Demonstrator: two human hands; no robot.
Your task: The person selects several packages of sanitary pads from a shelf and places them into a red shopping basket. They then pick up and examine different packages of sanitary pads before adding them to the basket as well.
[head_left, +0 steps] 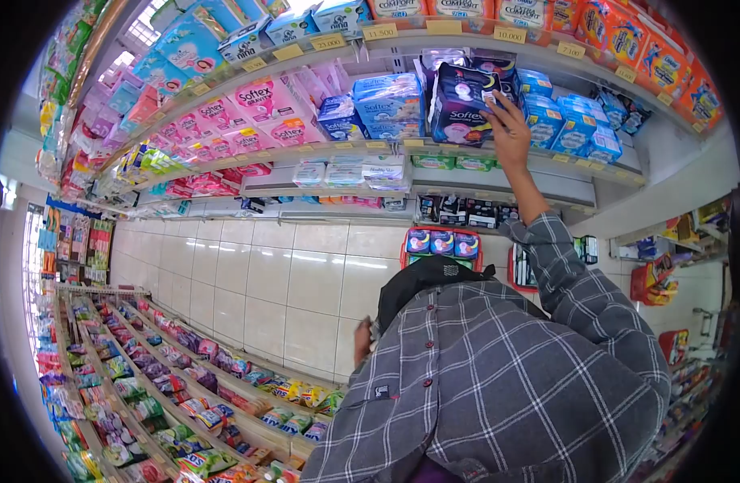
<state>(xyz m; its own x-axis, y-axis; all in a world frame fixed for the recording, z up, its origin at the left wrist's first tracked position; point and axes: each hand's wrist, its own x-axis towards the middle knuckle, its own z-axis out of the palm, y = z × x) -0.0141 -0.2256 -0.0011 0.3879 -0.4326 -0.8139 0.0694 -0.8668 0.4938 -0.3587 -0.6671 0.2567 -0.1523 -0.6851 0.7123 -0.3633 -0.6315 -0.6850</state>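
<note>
My right hand point(511, 129) is raised to the shelf, its fingers spread over the front of a dark Softex pack point(458, 101). That pack stands at the shelf's front edge, between blue Softex packs point(388, 106) on its left and smaller blue packs point(543, 119) on its right. Further dark packs show behind it. Down beside my body, my left hand point(363, 340) hangs near the dark cloth; it is small and partly hidden, and its fingers cannot be made out.
A price-tagged shelf edge point(498, 36) with orange packs runs above. Pink Softex packs point(257, 97) fill the left. On the tiled floor point(257, 266) stand a red basket point(404, 251) of dark blue packs and another red basket point(512, 270). Lower left are shelves of colourful pouches point(177, 386).
</note>
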